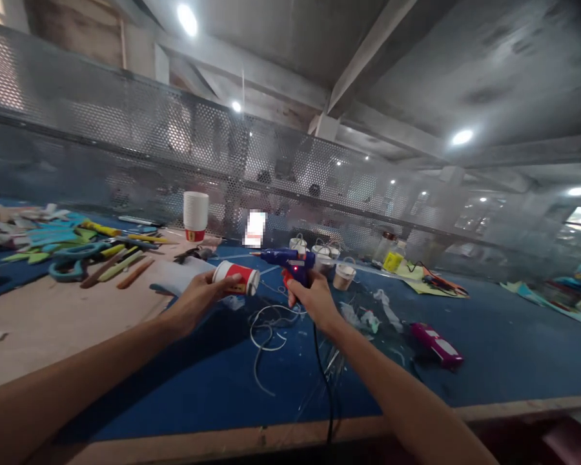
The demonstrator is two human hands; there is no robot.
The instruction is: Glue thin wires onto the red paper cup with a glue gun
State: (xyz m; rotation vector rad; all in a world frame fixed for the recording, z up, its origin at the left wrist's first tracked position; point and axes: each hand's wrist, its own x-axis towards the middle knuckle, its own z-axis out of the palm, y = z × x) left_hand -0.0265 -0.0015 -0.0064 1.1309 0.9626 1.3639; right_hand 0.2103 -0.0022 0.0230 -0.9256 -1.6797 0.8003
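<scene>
Paper cup [235,278] and glue gun [290,263] held above blue tabletop [489,361].

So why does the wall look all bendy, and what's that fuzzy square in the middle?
In the head view the wide lens bows the mesh wall and stretches the forearms at the edges. The ceiling lamps flare white. The fuzzy square is a pixelated patch. The left hand with the paper cup and the right hand with the glue gun look fairly sharp; the far right is soft.
</scene>
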